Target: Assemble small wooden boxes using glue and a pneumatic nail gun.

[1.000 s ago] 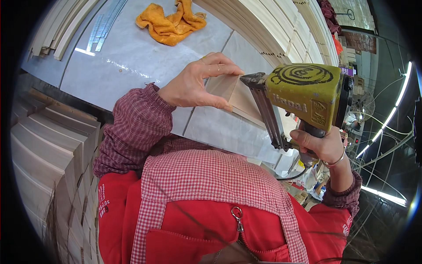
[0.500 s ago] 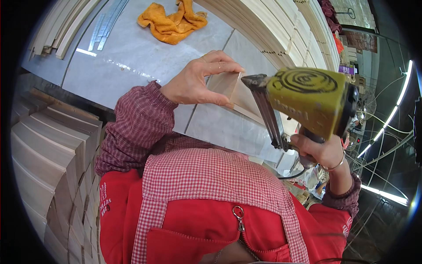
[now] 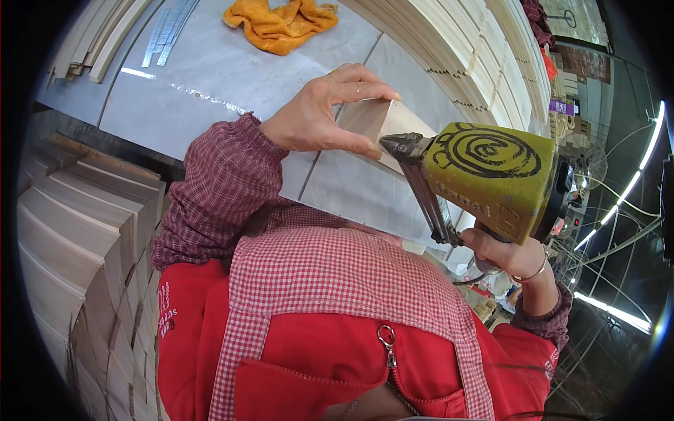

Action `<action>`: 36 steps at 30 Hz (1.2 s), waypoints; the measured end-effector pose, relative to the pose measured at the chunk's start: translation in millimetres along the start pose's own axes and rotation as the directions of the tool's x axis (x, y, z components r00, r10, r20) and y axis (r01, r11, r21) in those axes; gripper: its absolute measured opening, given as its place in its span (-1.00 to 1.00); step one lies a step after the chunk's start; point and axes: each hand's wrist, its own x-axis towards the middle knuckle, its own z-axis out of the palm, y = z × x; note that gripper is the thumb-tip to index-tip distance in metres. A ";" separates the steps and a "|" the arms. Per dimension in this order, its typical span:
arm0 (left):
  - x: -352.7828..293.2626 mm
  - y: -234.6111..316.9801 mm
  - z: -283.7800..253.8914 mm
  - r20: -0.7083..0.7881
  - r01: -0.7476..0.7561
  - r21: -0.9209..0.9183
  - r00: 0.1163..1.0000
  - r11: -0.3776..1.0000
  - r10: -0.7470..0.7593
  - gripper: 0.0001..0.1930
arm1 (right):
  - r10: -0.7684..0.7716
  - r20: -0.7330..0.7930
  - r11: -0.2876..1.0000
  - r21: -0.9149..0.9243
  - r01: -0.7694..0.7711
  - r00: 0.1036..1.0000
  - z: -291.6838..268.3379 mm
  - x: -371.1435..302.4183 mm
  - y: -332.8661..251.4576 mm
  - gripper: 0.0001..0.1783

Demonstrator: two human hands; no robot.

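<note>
My left hand (image 3: 326,105) grips pale wooden boards (image 3: 365,118) that meet in a corner, fingers on the far end of the joint and thumb on the near end. In my right hand (image 3: 516,254) is a yellow-green nail gun (image 3: 491,158) with a black spiral drawn on its side. My right fingers wrap its handle, partly hidden behind the body. Its dark nose is at the boards' corner edge, close to my left thumb; whether it touches cannot be told.
The boards are over a grey tiled worktop (image 3: 203,84). A crumpled orange cloth (image 3: 281,24) and strips of metal staples (image 3: 168,31) lie farther back. Stacked wooden boards (image 3: 456,42) line the far right, and more wooden pieces (image 3: 63,231) are piled at the left. A hose (image 3: 472,281) hangs under the nail gun.
The nail gun's nose has shifted along the boards' corner edge, from the far end towards my left thumb. My left hand keeps its grip.
</note>
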 end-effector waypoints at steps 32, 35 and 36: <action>-29.1 34.3 14.1 -0.186 -0.278 0.405 0.908 0.871 0.376 -0.64 | 0.147 -0.609 0.824 0.511 0.244 0.779 -8.9 -38.6 133.7 -0.79; -8.6 22.8 -21.2 -0.308 0.000 0.769 0.876 0.639 0.371 -0.74 | 0.235 -0.675 0.820 0.524 0.231 0.699 -20.8 -41.4 192.7 -0.78; -0.6 15.8 -34.9 -0.301 0.089 0.870 0.875 0.486 0.378 -0.74 | 0.273 -0.698 0.836 0.513 0.196 0.662 -22.5 -39.3 213.9 -0.80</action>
